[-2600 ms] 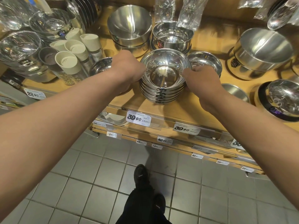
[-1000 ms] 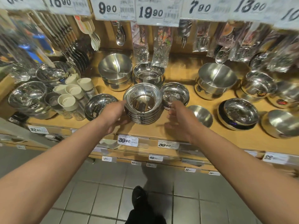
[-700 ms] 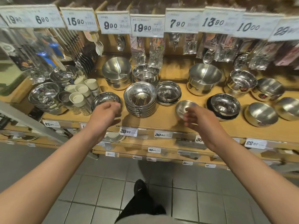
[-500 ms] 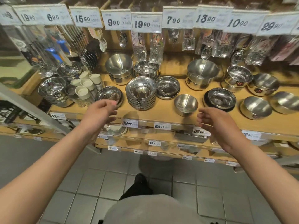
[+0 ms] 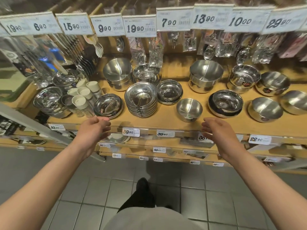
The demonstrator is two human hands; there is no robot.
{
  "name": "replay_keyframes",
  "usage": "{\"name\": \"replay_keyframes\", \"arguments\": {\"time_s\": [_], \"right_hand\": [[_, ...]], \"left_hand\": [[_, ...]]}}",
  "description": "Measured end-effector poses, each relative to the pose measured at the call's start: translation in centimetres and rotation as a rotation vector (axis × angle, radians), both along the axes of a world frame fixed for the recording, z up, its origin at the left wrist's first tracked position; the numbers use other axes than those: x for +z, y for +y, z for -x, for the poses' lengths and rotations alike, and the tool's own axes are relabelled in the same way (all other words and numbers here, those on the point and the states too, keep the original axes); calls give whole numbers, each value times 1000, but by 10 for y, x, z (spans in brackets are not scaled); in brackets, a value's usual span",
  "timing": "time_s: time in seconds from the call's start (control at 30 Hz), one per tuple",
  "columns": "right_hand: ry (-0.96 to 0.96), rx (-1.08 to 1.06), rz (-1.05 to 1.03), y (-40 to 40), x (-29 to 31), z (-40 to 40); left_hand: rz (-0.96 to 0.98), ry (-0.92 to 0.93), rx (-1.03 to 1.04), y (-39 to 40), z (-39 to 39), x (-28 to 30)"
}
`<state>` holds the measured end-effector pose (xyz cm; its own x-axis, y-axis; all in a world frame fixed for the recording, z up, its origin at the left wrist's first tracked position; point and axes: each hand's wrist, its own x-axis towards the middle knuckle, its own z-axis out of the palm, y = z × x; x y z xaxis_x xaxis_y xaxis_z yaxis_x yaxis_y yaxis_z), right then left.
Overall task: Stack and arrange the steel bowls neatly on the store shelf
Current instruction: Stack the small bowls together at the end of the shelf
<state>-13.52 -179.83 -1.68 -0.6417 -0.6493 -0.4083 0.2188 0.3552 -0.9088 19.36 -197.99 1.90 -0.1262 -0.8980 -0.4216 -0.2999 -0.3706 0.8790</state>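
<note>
Both hands off the steel — left hand (image 5: pixel 93 130) and right hand (image 5: pixel 219 131) hover before the shelf (image 5: pixel 166 123), fingers spread, empty; the stacked bowls (image 5: pixel 141 102) sit mid-shelf, seemingly six deep.

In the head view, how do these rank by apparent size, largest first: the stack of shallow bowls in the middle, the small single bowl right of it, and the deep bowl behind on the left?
1. Stack of shallow bowls and deep bowl: alike; the stack is nearer, so unsure.
2. Small single bowl: clearly smallest.
</note>
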Motion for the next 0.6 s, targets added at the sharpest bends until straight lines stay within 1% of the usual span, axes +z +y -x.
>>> {"name": "replay_keyframes", "arguments": {"time_s": [0.13, 0.27, 0.4, 0.6], "right_hand": [[32, -47, -74, -21, -22, 9], [31, -64, -138, -49, -33, 22], [19, -89, -195, -70, -43, 38], [-24, -130, -261, -94, -58, 40]], "left_hand": [[-47, 17, -33, -16, 15, -13], [-66, 31, -71, -50, 34, -20], [-67, 50, -38, -92, 39, -22], [-82, 19, -7, -133, 32, -24]]}}
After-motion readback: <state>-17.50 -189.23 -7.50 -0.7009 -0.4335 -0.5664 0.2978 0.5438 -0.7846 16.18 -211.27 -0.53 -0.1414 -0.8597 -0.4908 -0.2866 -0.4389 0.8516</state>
